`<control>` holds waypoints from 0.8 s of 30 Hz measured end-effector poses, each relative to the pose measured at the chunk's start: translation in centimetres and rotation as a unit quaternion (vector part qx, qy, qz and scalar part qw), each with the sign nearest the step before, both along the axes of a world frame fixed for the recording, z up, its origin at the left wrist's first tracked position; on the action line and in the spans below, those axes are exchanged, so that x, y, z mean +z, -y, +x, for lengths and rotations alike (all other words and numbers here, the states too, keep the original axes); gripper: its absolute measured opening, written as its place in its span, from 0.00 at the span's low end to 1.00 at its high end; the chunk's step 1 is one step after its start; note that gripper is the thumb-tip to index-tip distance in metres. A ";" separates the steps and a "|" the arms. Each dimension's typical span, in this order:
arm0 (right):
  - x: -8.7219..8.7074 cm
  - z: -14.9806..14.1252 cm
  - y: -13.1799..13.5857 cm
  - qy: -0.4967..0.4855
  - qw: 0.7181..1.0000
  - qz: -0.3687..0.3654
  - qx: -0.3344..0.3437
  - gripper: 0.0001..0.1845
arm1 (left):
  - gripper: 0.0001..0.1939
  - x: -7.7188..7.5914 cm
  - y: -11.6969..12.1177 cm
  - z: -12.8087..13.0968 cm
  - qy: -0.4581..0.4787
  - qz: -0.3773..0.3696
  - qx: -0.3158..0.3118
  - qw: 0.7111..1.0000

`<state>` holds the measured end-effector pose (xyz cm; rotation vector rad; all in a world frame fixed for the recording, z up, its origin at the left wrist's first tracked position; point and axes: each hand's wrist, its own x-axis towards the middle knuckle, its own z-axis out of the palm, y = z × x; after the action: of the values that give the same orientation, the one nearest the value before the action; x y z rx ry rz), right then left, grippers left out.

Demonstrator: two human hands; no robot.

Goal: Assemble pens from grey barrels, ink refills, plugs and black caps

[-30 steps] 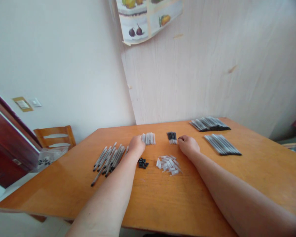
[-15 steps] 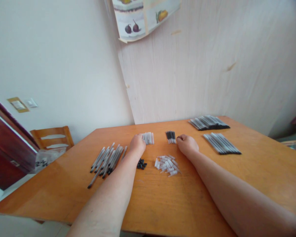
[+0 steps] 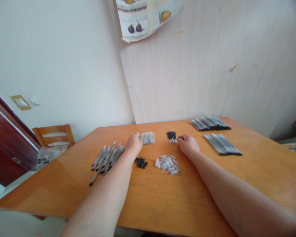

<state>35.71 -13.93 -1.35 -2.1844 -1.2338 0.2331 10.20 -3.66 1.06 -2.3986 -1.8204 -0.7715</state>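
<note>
My left hand (image 3: pixel 134 143) rests on the wooden table (image 3: pixel 162 194) with its fingers curled, touching the left end of a small row of clear tubes (image 3: pixel 148 138). My right hand (image 3: pixel 188 145) is curled into a loose fist just right of a small bunch of black-tipped refills (image 3: pixel 172 137). Whether either hand grips a piece is hidden by the knuckles. Between my forearms lie a small heap of black caps (image 3: pixel 141 162) and a scatter of clear plastic tips (image 3: pixel 168 164). A spread of grey pen barrels (image 3: pixel 108 158) lies left of my left hand.
Two stacks of grey pens (image 3: pixel 209 123) (image 3: pixel 222 144) lie at the table's far right. A wooden chair (image 3: pixel 54 135) with a plastic bag (image 3: pixel 47 155) stands at the left, beside a dark red door (image 3: pixel 7 141). A fruit poster (image 3: pixel 148 16) hangs on the wall.
My left hand has slid slightly left, uncovering more of the clear tubes. The view has shifted a little. My right hand has stayed by the refills.
</note>
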 end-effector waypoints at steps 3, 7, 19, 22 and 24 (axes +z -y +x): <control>-0.1 0.1 -0.1 0.003 1.000 0.001 -0.001 0.19 | 0.10 1.1 -0.2 -1.9 -0.006 -0.018 0.030 0.999; -0.2 0.2 -0.1 -0.002 1.000 0.002 -0.004 0.19 | 0.09 2.0 -0.6 -5.3 -0.007 -0.043 0.060 0.997; -0.4 0.3 -0.1 -0.003 1.000 0.000 -0.009 0.20 | 0.09 2.5 3.6 -7.9 -0.095 -0.122 0.118 0.981; -0.4 0.4 -0.1 0.009 1.000 0.000 -0.001 0.21 | 0.09 2.3 4.2 -7.4 -0.119 -0.109 0.128 0.979; -0.3 0.3 0.0 0.010 1.000 0.003 -0.001 0.21 | 0.10 2.1 4.4 -7.2 -0.131 -0.102 0.132 0.977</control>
<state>36.05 -13.91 -1.67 -2.1883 -1.2409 0.2060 3.02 -8.03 3.14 -2.1686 -2.1282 -0.2435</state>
